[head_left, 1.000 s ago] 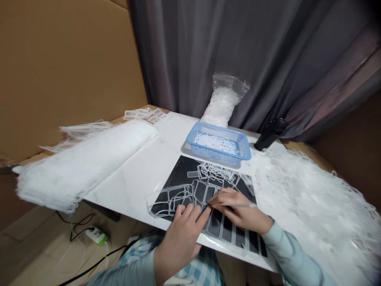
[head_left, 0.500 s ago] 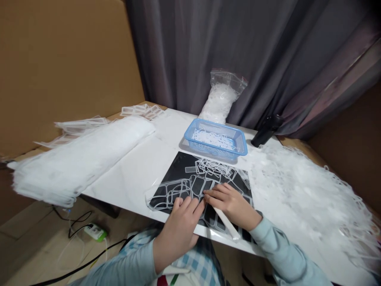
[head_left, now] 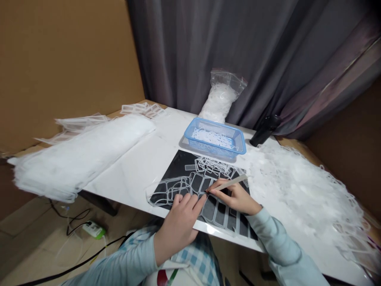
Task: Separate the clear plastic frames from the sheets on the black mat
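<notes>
A slim whitish stick-like tool [head_left: 233,182] is pinched in my right hand [head_left: 238,198], its dark tip low over the clear plastic frame sheet [head_left: 210,208]. The tool's back end slants up to the right. My left hand [head_left: 181,218] rests at the near edge of the sheet, its fingers bent and apart and the index finger reaching close to the tip. Under the sheet lies a black mat [head_left: 175,163]. Loose thin frames [head_left: 214,167] are piled on its far part, and tangled clear frame outlines [head_left: 172,192] lie left of my fingers.
Beyond the mat stands a blue basket [head_left: 216,149] of white strips. Behind it leans a filled zip bag [head_left: 218,101], with a black bottle [head_left: 264,131] to the right. A long stack of translucent sheets [head_left: 86,155] lies left; a heap of clear scraps [head_left: 306,194] covers the right side.
My right hand has turned the tool: its back end pointed down toward the near edge and now points up to the right. My left hand has barely moved.
</notes>
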A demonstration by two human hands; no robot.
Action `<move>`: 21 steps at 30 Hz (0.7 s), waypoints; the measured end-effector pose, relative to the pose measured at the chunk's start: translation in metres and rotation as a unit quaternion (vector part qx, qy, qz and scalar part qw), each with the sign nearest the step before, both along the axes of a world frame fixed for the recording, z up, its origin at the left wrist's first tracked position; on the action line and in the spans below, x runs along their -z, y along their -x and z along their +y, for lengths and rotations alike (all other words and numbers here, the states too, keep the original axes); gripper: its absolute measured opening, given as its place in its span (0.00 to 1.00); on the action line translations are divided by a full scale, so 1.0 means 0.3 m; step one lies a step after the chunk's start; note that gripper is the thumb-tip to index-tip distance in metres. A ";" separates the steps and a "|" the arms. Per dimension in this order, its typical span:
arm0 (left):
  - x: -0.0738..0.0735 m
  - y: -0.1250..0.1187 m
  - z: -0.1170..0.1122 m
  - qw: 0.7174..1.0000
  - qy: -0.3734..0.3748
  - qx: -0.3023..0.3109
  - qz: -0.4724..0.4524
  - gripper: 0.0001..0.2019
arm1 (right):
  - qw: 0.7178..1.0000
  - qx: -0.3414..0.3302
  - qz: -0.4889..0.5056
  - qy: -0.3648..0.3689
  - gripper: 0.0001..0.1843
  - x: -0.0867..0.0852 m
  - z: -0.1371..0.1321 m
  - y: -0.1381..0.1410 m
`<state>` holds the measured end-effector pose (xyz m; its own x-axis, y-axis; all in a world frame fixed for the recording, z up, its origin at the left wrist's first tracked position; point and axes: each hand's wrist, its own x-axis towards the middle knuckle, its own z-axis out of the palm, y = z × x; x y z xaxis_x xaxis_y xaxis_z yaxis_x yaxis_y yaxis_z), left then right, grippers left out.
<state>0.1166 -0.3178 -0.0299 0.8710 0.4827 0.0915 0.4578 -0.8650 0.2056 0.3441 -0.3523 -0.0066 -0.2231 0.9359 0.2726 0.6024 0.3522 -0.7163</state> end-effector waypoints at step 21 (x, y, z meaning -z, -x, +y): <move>-0.008 0.003 0.003 1.000 -0.006 0.012 0.001 0.37 | 0.957 0.030 -0.199 -0.209 0.12 0.003 -0.009 0.000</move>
<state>0.1157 -0.3169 -0.0274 0.8822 0.4611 0.0952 0.4378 -0.8778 0.1946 0.3442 -0.3552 -0.0075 -0.3370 0.7778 0.5306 0.8261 0.5147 -0.2297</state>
